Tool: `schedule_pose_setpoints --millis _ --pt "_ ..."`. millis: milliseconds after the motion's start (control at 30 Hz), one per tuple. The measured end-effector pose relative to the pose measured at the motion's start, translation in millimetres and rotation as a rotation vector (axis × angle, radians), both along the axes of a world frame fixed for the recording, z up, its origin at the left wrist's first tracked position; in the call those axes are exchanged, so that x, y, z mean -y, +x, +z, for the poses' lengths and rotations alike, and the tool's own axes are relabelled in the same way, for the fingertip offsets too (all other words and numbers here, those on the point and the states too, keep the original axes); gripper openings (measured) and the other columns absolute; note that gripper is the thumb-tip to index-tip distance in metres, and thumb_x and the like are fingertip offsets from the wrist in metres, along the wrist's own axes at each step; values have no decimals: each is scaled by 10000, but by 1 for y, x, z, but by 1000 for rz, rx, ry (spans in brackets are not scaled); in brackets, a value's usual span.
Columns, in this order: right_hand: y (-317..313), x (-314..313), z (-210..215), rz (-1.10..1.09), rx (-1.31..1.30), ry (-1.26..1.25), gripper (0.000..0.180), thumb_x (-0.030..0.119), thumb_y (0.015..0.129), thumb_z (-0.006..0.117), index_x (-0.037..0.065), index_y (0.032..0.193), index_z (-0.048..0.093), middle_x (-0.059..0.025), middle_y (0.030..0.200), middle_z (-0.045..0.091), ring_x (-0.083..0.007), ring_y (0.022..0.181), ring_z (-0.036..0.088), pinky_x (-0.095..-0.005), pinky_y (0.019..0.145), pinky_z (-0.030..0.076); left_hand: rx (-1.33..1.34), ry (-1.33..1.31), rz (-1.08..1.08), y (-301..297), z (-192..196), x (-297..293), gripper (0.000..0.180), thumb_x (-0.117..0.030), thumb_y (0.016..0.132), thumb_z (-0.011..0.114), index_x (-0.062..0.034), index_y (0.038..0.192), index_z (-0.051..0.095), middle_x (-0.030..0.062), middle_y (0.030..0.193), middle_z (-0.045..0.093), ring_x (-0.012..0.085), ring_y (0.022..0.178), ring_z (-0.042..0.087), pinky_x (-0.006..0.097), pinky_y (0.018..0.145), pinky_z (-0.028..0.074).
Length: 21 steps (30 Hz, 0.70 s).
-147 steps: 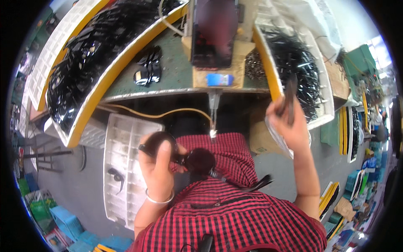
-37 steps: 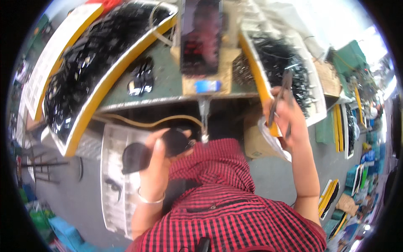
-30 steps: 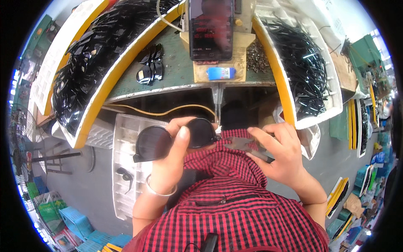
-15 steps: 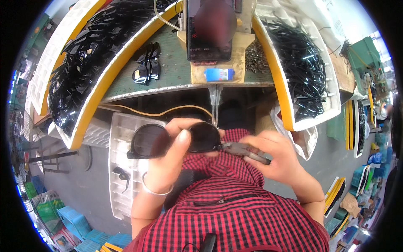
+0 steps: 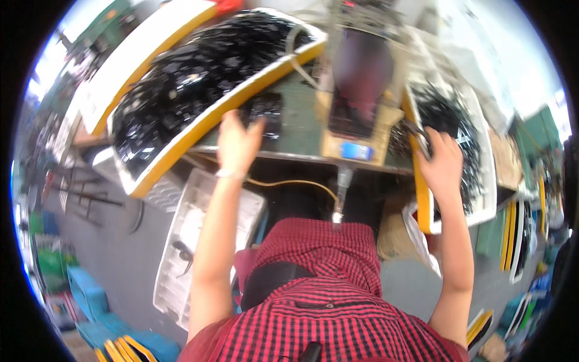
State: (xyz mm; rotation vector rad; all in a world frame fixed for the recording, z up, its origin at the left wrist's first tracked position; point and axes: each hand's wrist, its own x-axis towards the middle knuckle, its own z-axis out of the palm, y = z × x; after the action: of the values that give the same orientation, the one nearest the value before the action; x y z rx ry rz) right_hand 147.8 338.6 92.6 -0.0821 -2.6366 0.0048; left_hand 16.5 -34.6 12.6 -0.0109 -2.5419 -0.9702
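Your left hand (image 5: 236,143) is stretched forward over the green counter (image 5: 301,130), fingers spread and loose, its fingertips at the small heap of black sunglasses (image 5: 263,113) lying there. It touches or nearly touches the heap, but I cannot tell whether it grips any piece; nothing is visibly closed in it. A thin bracelet sits at that wrist.

Your right hand (image 5: 442,161) reaches out to the right, over the yellow rim of the white tray of black parts (image 5: 467,130). Its fingers curl down among the dark pieces at the tray's near edge, and motion blur hides whether they grasp 1 of them.

Between your 2 hands, a wooden stand (image 5: 354,136) rests on the counter with a dark upright device on it and a small blue piece at its front. Below the counter edge, a slim metal tool (image 5: 341,196) hangs down on a yellow cable (image 5: 289,182), its tip just above your red checked lap.

To the left of your left hand, a long yellow-rimmed tray (image 5: 199,90) slants away, heaped with black sunglasses. Below your left forearm, a white compartment tray (image 5: 193,241) sits lower down beside your knee, with 1 dark item in it. Blue crates (image 5: 90,295) stand on the floor at far left.
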Motion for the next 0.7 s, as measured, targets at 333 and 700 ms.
schedule_pose_setpoints --millis 333,700 --pt "79 31 -26 6 58 -930 525 55 806 696 38 1302 524 -88 1169 600 -225 1099 556 -335 960 422 306 -195 151 -28 42 -37 539 -454 759 748 -16 1039 604 177 1049 635 318 962 633 410 799 525" --pt "114 17 -43 -144 -19 -1263 453 102 958 539 31 1391 426 -42 1101 568 -112 974 522 -248 865 394 180 -182 655 229 -213 243 265 -102 776 653 -12 1024 625 190 1013 622 380 958 578 451 856 464"
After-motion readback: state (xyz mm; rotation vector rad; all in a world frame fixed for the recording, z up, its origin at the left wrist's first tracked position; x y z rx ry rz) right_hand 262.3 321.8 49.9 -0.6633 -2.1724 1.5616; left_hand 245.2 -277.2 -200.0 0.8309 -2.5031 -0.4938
